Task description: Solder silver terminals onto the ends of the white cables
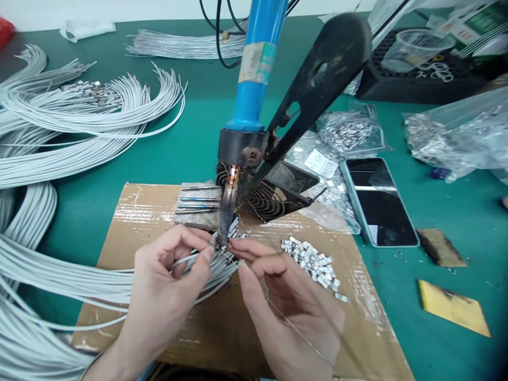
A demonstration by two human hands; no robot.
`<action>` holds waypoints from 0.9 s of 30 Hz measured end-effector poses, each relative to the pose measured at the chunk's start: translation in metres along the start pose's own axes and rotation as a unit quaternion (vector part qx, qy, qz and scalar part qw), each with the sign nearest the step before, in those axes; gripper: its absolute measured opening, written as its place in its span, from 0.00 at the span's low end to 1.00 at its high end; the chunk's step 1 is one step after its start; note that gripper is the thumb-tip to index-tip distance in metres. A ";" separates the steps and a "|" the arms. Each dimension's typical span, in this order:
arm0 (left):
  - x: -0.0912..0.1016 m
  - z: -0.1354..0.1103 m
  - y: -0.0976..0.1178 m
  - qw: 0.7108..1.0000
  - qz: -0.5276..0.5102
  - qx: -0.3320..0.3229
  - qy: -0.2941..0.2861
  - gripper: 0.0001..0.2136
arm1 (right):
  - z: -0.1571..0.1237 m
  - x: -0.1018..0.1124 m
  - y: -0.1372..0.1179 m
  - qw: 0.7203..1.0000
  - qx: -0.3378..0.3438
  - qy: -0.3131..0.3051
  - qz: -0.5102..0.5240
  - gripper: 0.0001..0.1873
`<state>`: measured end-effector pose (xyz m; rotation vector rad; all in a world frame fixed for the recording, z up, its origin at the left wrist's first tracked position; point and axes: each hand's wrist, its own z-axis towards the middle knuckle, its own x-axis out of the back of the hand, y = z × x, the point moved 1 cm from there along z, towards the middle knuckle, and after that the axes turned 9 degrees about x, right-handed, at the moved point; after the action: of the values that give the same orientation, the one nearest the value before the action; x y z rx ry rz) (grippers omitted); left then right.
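Observation:
A soldering iron (pixel 252 90) with a blue handle is clamped in a black stand (pixel 317 79), its dark tip pointing down between my fingertips. My left hand (pixel 169 291) is closed in a pinch on the end of a white cable (pixel 182 260), close by the iron's tip. Thin solder wire (pixel 293 324) runs through the pinched fingers of my right hand (pixel 283 307), its end reaching toward the tip. Beneath both hands lies a bundle of white cables (pixel 216 275). The exact joint at the tip is partly hidden by my fingers.
Small metal pieces (pixel 311 262) are heaped on the cardboard (pixel 357 317). A grey pad (pixel 198 203) bears several metal rods. Cable bundles (pixel 79 127) fill the left side. A phone (pixel 381 201), plastic bags (pixel 349 129) and a yellow sponge (pixel 454 308) are on the right.

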<state>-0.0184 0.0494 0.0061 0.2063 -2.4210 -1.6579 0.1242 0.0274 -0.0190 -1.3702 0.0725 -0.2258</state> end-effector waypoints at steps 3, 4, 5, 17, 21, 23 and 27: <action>0.000 0.000 -0.001 1.000 0.001 0.002 -0.001 0.07 | 0.000 0.001 0.001 1.000 -0.003 -0.008 0.004 0.10; 0.000 0.000 -0.001 1.000 0.003 0.004 -0.002 0.07 | 0.000 0.001 0.001 1.000 -0.005 -0.011 0.003 0.10; 0.000 0.001 -0.002 1.000 0.002 0.004 -0.003 0.07 | 0.000 0.001 0.001 1.000 -0.007 -0.013 0.002 0.10; 0.000 0.000 0.003 1.000 0.002 0.005 -0.007 0.07 | 0.000 0.000 0.001 1.000 0.004 0.004 0.002 0.10; 0.000 -0.001 0.003 1.000 0.005 0.006 -0.009 0.07 | 0.000 -0.001 0.001 1.000 0.008 0.009 0.004 0.10; 0.001 -0.001 0.002 1.000 0.000 0.004 -0.008 0.07 | 0.000 -0.001 0.000 1.000 0.005 0.009 0.007 0.10; 0.002 0.000 -0.003 1.000 -0.003 0.003 -0.010 0.08 | 0.000 -0.001 0.000 1.000 0.001 0.007 0.012 0.10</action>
<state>-0.0199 0.0476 0.0038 0.2000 -2.4429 -1.6636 0.1233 0.0279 -0.0192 -1.3650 0.1008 -0.2151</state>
